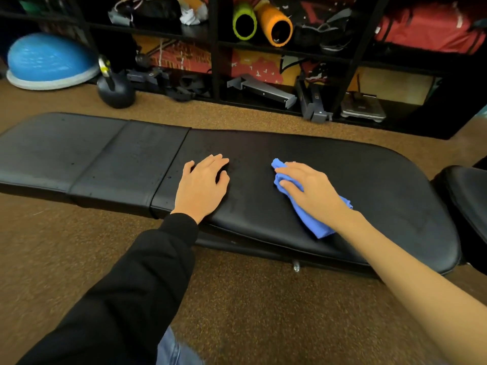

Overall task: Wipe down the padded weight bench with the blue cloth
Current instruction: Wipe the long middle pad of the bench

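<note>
The black padded weight bench (382,180) lies across the view on the floor, its pad split by seams at the left. Small droplets speckle the pad near the middle. My left hand (201,184), in a black sleeve, rests flat on the pad just right of the seam, fingers spread. My right hand (309,189), forearm bare, presses the bunched blue cloth (312,222) down onto the pad right of centre. The cloth pokes out past my fingertips and trails behind my wrist toward the near edge.
Brown speckled carpet (250,306) surrounds the bench. Behind it stands a black shelf unit (216,48) with green and orange foam rollers (261,22), metal brackets and a red bag. A black kettlebell (116,90) and a blue balance dome (50,59) sit at the far left. Another black pad (466,204) adjoins on the right.
</note>
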Tool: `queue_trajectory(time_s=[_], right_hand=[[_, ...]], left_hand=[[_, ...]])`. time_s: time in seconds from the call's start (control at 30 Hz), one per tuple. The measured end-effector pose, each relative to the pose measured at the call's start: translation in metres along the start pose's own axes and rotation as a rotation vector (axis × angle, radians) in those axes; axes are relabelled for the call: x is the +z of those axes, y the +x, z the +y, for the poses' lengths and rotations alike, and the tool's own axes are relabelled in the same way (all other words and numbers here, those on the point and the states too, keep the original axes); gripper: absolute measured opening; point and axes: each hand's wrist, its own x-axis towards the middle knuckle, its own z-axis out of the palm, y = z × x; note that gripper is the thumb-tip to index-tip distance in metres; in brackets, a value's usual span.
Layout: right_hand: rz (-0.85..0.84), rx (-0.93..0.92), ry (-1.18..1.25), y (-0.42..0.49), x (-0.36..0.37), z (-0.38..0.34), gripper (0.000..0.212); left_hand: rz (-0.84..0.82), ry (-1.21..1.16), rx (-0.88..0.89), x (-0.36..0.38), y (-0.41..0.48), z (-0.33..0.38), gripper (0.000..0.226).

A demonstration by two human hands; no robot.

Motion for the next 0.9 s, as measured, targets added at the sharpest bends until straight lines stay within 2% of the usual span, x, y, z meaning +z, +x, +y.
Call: queue_trajectory(time_s=[0.13,0.27,0.43,0.57,0.7,0.9], right_hand=[[0.063,0.055,-0.016,0.031,0.002,0.013,0.020],[0.075,0.137,-0.054,0.076,0.010,0.027,0.020],[0.016,0.206,-0.118,0.127,0.027,0.017,0.022],[-0.020,0.100,-0.031,0.116,0.033,-0.007,0.021],[-0.057,-0.040,0.058,0.080,0.026,-0.010,0.029],[-0.002,0.001,0.034,0.083,0.010,0.022,0.018]], left_hand=[[0.017,-0.008,-0.006,0.001,0.001,-0.001,0.039],[0.027,-0.004,-0.010,0.001,0.002,0.000,0.038],[0.024,-0.013,-0.022,-0.002,0.002,0.002,0.037],[0.016,-0.022,-0.028,-0.003,0.002,0.002,0.037],[0.020,-0.030,-0.027,-0.003,0.001,0.002,0.037],[0.015,-0.037,-0.018,-0.003,0.000,0.001,0.037]])
